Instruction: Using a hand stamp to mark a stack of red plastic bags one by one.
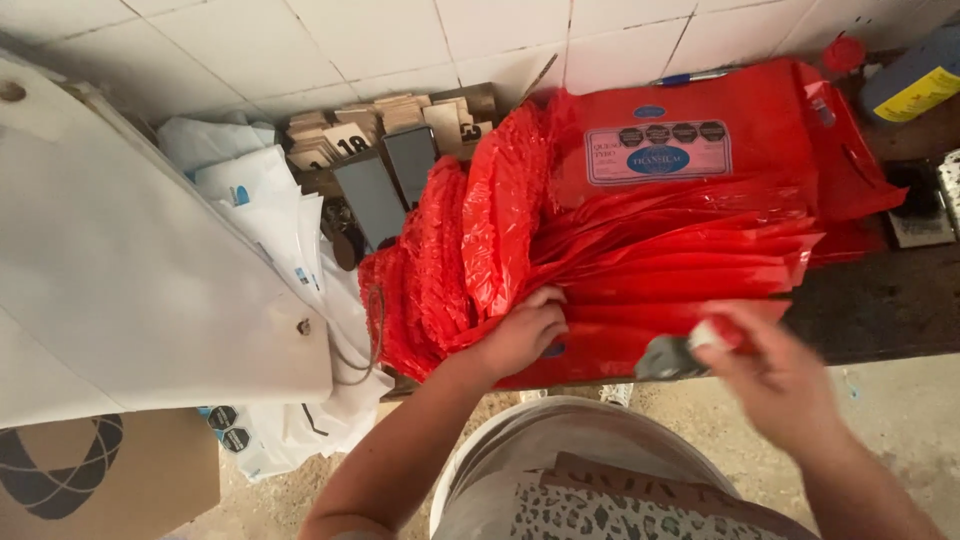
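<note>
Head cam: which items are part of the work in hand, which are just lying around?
In use:
- left hand pressing the fanned stack of red plastic bags
- right hand, blurred, holding a small grey-and-white object

Lying about:
- wooden number tags
- blue pen
- white plastic bags
- cardboard box

Red bags (690, 250) (pink-blue label (657, 152)) stacked on bench.

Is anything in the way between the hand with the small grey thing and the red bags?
Nothing visible. The right hand holds a small grey and white object right at the near edge of the red bags. The left hand already rests on them.
</note>
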